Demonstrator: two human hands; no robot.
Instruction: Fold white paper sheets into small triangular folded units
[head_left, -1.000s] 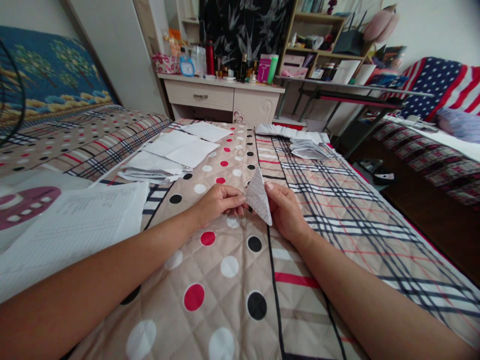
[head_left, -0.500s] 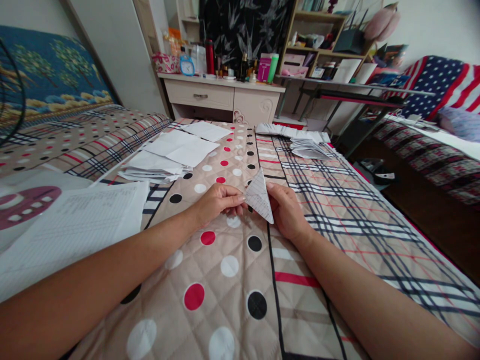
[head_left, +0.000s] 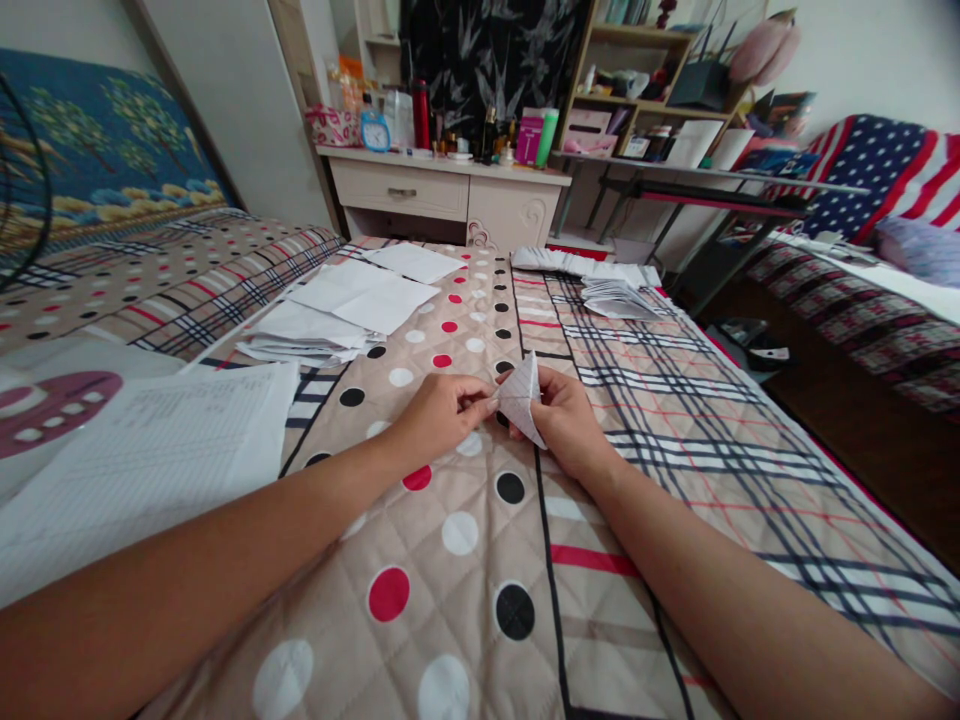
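Note:
A small triangle of folded paper (head_left: 519, 396) with faint lines and writing is held just above the bedspread (head_left: 450, 640). My left hand (head_left: 450, 410) pinches its left corner between thumb and forefinger. On the other side, my right hand (head_left: 568, 415) grips the right edge, thumb in front and fingers partly hidden behind the paper. The triangle looks slightly bent open along its right side. To the left lies a stack of blank white sheets (head_left: 360, 295). Nearer me on that side is a pile of lined, written paper (head_left: 172, 440).
Folded paper pieces (head_left: 619, 297) lie at the far right of the bed, beside a long white folded strip (head_left: 577, 262). Beyond the bed stands a white cabinet (head_left: 405, 190) with bottles and a blue clock. A clear bag with a purple print (head_left: 60, 400) rests at left.
The folded paper has tilted and its right side now bulges toward my right thumb. My left hand has shifted slightly right, its fingers closer together.

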